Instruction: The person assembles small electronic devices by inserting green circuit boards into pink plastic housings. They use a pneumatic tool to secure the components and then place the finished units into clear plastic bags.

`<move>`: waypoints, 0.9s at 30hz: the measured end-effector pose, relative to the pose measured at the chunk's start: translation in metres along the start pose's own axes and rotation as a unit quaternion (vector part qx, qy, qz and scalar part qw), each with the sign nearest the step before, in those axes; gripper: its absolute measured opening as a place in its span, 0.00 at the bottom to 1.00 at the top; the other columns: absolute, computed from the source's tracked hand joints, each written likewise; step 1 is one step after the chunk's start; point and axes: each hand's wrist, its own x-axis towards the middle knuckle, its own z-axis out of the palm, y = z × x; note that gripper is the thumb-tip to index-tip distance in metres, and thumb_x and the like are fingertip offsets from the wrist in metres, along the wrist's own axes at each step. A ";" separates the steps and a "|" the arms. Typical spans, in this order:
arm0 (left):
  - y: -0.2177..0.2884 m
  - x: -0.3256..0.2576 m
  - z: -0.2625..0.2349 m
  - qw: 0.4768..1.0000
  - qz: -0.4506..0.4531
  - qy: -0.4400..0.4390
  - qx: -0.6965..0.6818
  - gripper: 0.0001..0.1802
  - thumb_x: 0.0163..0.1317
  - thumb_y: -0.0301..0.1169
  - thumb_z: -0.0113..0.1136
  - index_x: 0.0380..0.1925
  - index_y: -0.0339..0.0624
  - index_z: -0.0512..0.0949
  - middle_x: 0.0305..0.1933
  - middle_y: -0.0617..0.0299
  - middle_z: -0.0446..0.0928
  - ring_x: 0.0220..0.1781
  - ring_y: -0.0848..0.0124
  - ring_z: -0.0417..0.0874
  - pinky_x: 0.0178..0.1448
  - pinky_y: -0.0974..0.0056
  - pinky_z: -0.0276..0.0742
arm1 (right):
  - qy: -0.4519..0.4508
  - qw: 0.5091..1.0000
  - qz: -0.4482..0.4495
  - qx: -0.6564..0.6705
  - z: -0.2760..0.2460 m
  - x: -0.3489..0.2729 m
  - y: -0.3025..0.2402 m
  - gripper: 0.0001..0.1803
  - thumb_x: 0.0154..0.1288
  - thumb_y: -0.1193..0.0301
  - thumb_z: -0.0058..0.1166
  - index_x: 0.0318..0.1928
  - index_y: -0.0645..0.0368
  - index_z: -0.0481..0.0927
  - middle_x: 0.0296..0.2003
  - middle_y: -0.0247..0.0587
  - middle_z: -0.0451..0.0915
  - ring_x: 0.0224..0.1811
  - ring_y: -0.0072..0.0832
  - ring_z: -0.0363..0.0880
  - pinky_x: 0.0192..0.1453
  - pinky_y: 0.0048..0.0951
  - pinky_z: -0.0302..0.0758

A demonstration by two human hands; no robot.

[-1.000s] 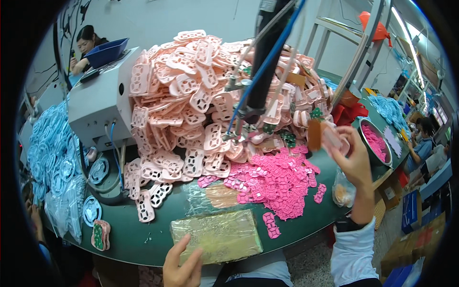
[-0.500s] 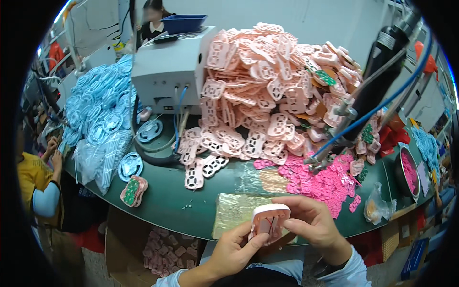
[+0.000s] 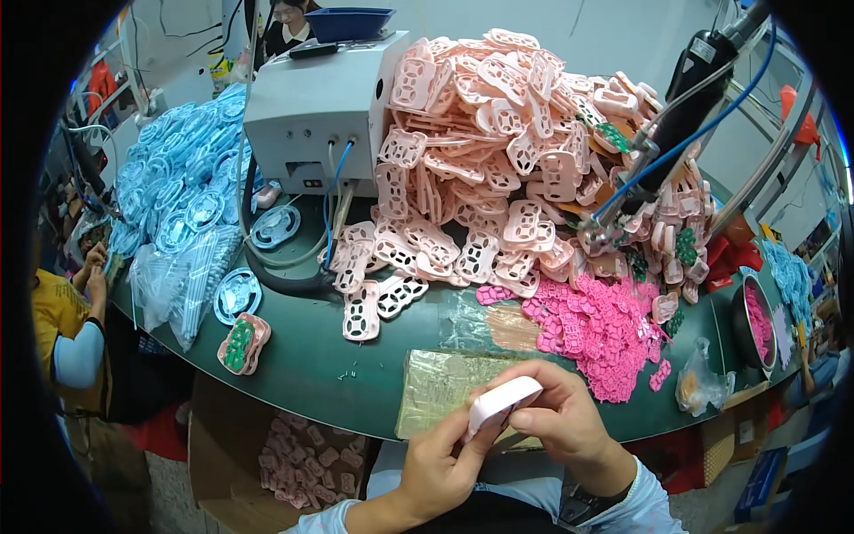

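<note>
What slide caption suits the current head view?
The left hand and right hand hold a pale pink rounded plastic casing near a yellowish rectangular film-wrapped block on a green table.

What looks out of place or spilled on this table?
A few tiny pale bits lie scattered on the green tabletop, outside any pile, so they look like stray debris; they're too small to identify. One bright pink piece also lies apart from the pink heap. Nothing looks clearly damaged.
</note>
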 end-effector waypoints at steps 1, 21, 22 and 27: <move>0.002 0.000 0.000 1.000 0.000 -0.003 0.010 0.14 0.67 0.28 0.60 0.50 0.34 0.78 0.31 0.55 0.81 0.30 0.74 0.80 0.34 0.67 0.75 | 0.008 1.000 0.000 -0.005 0.002 0.001 -0.004 0.14 0.61 0.79 0.56 0.48 0.65 0.76 0.45 0.47 0.82 0.49 0.32 0.82 0.55 0.32 0.78; -0.005 0.017 -0.006 0.969 -0.086 0.080 -0.217 0.25 0.69 0.23 0.53 0.63 0.26 0.62 0.55 0.50 0.74 0.55 0.70 0.78 0.57 0.66 0.78 | 0.048 0.996 -0.033 -0.063 -0.017 -0.025 0.013 0.26 0.60 0.81 0.62 0.58 0.60 0.69 0.46 0.45 0.81 0.48 0.29 0.82 0.52 0.30 0.81; -0.005 0.019 -0.006 0.968 -0.088 0.080 -0.223 0.25 0.69 0.22 0.53 0.64 0.26 0.61 0.55 0.49 0.75 0.55 0.69 0.78 0.57 0.66 0.78 | 0.018 0.987 -0.098 -0.126 -0.021 -0.027 0.014 0.27 0.60 0.81 0.63 0.59 0.60 0.70 0.45 0.44 0.81 0.47 0.30 0.82 0.51 0.30 0.81; -0.008 0.023 -0.008 0.965 -0.112 0.060 -0.231 0.26 0.68 0.21 0.54 0.64 0.27 0.60 0.56 0.47 0.74 0.55 0.68 0.79 0.55 0.66 0.79 | -0.111 0.914 -0.136 -0.367 -0.026 -0.021 -0.022 0.28 0.53 0.79 0.68 0.57 0.60 0.79 0.38 0.45 0.83 0.39 0.34 0.84 0.43 0.27 0.79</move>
